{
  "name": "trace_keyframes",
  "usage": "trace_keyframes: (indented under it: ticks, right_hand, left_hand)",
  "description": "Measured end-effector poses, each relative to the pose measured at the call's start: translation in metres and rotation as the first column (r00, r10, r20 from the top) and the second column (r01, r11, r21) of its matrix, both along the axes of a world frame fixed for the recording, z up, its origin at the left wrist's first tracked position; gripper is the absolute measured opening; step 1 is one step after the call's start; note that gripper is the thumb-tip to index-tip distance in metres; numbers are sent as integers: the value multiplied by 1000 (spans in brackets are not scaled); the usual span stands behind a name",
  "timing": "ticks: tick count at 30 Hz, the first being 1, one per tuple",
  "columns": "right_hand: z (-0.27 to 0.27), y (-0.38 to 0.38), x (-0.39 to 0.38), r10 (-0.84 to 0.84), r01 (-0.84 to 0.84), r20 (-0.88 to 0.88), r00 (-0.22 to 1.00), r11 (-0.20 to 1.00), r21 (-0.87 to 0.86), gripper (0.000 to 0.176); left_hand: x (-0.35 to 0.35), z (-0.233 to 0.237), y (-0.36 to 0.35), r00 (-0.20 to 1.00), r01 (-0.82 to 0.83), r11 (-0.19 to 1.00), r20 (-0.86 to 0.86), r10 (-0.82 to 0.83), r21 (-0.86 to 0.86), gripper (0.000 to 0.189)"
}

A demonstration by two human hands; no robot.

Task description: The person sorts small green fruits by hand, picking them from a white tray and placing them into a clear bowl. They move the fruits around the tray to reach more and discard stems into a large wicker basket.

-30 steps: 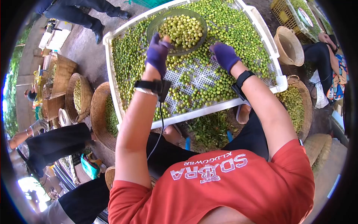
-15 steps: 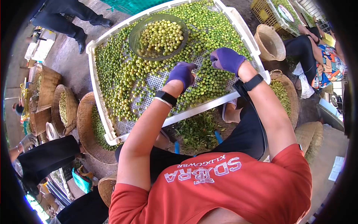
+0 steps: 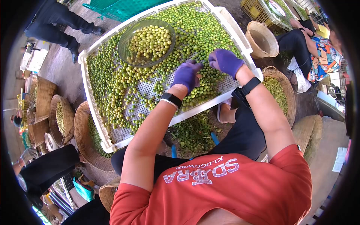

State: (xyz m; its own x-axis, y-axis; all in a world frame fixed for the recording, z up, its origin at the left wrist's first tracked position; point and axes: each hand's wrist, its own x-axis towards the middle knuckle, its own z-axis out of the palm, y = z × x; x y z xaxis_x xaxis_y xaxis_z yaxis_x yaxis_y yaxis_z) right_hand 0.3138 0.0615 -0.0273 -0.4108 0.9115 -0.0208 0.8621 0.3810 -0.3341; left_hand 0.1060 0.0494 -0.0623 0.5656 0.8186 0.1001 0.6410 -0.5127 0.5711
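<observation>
A big white perforated tray [image 3: 202, 108] holds a thick layer of small green fruits [image 3: 112, 82]. On its far part sits a green mesh bowl [image 3: 125, 52] filled with paler, yellowish fruits. Both my hands wear purple gloves and rest on the fruits at the tray's near right side. My left hand [image 3: 186, 75] has its fingers curled down onto the fruits, and what it grips is hidden. My right hand [image 3: 226, 61] is just beside it, closed in a loose fist on green fruits.
Woven baskets of fruit stand left of the tray [image 3: 84, 131] and to its right [image 3: 281, 93], with an empty tan basket [image 3: 262, 39] behind. A person in black [image 3: 56, 18] stands at the far left. Another person [image 3: 318, 48] sits at the right. Leaves [image 3: 195, 133] lie under the tray's edge.
My left hand has left the green bowl and come down to the fruits beside my right hand. The right hand has stayed curled in about the same spot.
</observation>
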Motion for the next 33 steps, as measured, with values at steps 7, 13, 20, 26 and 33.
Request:
trace_keyframes:
  ticks: [7, 13, 20, 26, 33]
  right_hand:
    - [3, 10, 28, -147, 147, 10, 989, 987, -62, 21]
    - [-7, 17, 29, -67, 66, -88, 994, 998, -9, 14]
    - [-37, 27, 51, -157, 161, 88, 984, 986, -35, 14]
    - [-30, 10, 22, -101, 101, 149, 984, 995, 3, 10]
    - [-14, 13, 22, -78, 87, 49, 996, 974, -210, 16]
  left_hand:
    - [1, 5, 6, 804, -288, 953, -565, 186, -96, 30]
    - [15, -4, 9, 943, -61, 994, -331, 26, -94, 26]
    - [23, 10, 10, 819, -201, 952, -573, 34, -231, 21]
    - [37, 14, 8, 959, 30, 947, -259, -117, -320, 24]
    - [33, 8, 58, 969, -240, 971, -59, 239, -8, 51]
